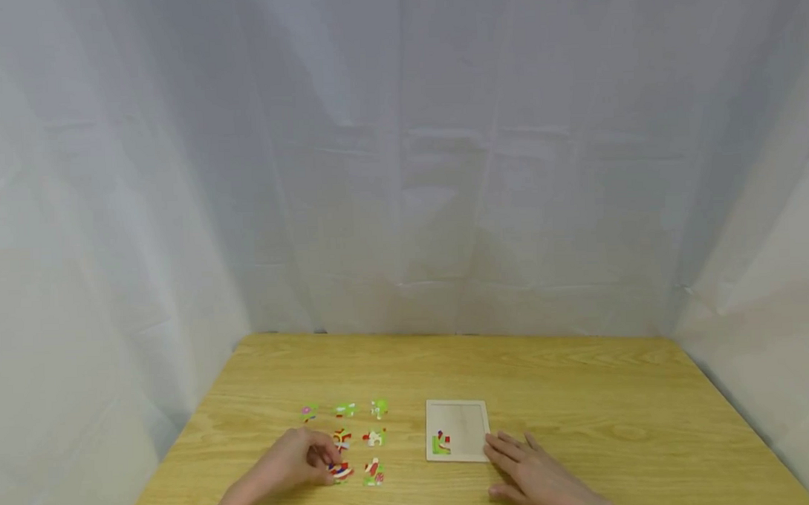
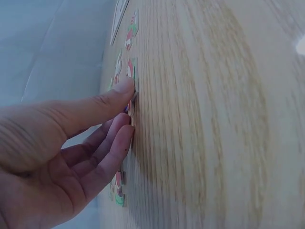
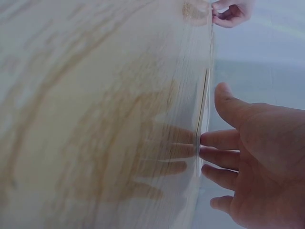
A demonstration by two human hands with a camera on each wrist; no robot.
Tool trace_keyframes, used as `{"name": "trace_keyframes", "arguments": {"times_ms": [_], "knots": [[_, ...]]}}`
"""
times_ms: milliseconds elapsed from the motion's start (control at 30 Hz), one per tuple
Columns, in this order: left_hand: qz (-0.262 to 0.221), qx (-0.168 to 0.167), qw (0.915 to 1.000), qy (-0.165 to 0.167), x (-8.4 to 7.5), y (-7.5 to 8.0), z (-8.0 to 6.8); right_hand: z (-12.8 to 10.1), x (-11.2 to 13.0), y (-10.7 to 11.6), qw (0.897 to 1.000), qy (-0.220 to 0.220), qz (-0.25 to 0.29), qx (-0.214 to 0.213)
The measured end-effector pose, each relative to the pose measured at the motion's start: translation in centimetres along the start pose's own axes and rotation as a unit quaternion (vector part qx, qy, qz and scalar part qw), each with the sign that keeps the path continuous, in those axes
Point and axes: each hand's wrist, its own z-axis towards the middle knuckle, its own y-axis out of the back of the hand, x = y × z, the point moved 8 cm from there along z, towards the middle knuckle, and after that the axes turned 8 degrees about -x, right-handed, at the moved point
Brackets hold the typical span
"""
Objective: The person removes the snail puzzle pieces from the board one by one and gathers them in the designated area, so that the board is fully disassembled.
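Observation:
My left hand (image 1: pixel 298 458) pinches a red, white and blue jigsaw puzzle piece (image 1: pixel 342 472) at the table's near left. In the left wrist view the thumb and fingertips (image 2: pixel 125 86) are at that piece's edges, low against the wood, and hide most of it. A pale wooden puzzle tray (image 1: pixel 460 461) lies to the right, with one green and red piece (image 1: pixel 441 444) in its lower left corner. My right hand (image 1: pixel 536 474) rests with fingers spread and extended, touching the tray's lower right edge. From the right wrist view, the fingertips (image 3: pixel 206 151) meet the tray's side.
Several other puzzle pieces lie in loose rows left of the tray, among them a pink-flowered one (image 1: pixel 308 411), a green and white one (image 1: pixel 379 408) and a red-striped one (image 1: pixel 373 472). White sheeting (image 1: pixel 403 208) hangs around the wooden table (image 1: pixel 583 395).

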Motion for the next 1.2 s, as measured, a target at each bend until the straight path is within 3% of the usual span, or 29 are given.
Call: {"name": "trace_keyframes", "arguments": {"times_ms": [167, 400, 567, 733, 900, 1200], "knots": [[0.007, 0.007, 1.0000, -0.001, 0.1, 0.1, 0.0, 0.0, 0.1, 0.1, 1.000, -0.001, 0.002, 0.001], [0.053, -0.028, 0.9970, -0.049, -1.1, 1.2, 0.6, -0.1, 0.1, 0.1, 1.000, -0.005, 0.007, 0.005], [0.072, -0.039, 0.9955, -0.047, -1.5, 2.2, 1.6, -0.2, 0.1, 0.2, 1.000, -0.005, 0.010, 0.007], [0.060, -0.045, 0.9967, -0.032, -2.2, 2.9, 2.3, -0.1, 0.1, 0.1, 1.000, -0.003, 0.010, 0.009], [0.046, -0.052, 0.9968, -0.039, -3.2, 3.1, 3.1, -0.1, 0.1, 0.0, 1.000, 0.001, 0.003, 0.007], [0.010, -0.079, 0.9959, -0.043, -4.2, 2.4, 5.2, -0.1, 0.2, 0.2, 1.000, 0.005, 0.005, 0.001]]}}
